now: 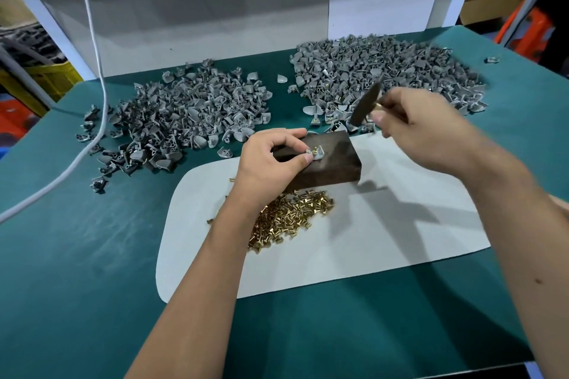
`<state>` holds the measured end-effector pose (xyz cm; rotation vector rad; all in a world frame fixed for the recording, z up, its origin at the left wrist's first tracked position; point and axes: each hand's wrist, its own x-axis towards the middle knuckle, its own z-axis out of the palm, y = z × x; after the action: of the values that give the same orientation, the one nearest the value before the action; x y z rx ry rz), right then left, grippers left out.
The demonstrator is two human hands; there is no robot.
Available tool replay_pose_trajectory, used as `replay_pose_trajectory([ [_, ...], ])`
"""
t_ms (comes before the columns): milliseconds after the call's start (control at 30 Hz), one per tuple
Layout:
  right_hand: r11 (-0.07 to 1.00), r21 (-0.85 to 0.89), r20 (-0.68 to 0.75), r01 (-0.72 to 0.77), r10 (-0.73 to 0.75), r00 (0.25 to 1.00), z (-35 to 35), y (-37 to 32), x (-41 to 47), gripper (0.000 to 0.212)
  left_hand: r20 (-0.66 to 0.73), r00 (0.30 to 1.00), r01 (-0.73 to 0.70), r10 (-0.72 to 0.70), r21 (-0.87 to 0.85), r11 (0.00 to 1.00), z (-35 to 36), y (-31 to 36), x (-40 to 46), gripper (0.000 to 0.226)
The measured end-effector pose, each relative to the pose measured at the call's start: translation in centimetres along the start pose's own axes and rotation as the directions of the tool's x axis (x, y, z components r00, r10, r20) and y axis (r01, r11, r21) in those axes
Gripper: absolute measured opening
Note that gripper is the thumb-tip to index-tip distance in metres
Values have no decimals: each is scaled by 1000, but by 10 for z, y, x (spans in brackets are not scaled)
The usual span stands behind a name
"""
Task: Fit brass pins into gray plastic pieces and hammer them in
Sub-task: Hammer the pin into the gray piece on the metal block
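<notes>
A person's left hand [271, 160] is pinching a small gray plastic piece [317, 154] against the top of a dark block [326, 163], with a brass pin [315, 150] standing upright in the piece. The right hand [421, 126] is gripping a dark, motion-blurred hammer [366, 106], holding it raised above and to the right of the block. The block is sitting on a white sheet [385, 237] beside a heap of loose brass pins [289, 215], with two piles of gray pieces [184, 114] lying behind on the green table [77, 271].
</notes>
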<state>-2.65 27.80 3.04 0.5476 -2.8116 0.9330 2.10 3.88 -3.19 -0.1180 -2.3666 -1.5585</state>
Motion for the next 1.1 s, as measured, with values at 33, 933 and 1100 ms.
replay_pose_trajectory([
  [33,999,6,-9,35,-35,999,4,-8,-1,26,2,1000,6,-6,-4,1000,0,0,0,13],
  [933,911,-381,58,161,-150,987,18,-49,-9,23,10,995,100,-100,-9,995,0,9,-1,13],
  [1100,959,-236,-122,156,-189,974,26,-53,-17,22,2,996,93,-93,-3,996,-1,7,0,17],
])
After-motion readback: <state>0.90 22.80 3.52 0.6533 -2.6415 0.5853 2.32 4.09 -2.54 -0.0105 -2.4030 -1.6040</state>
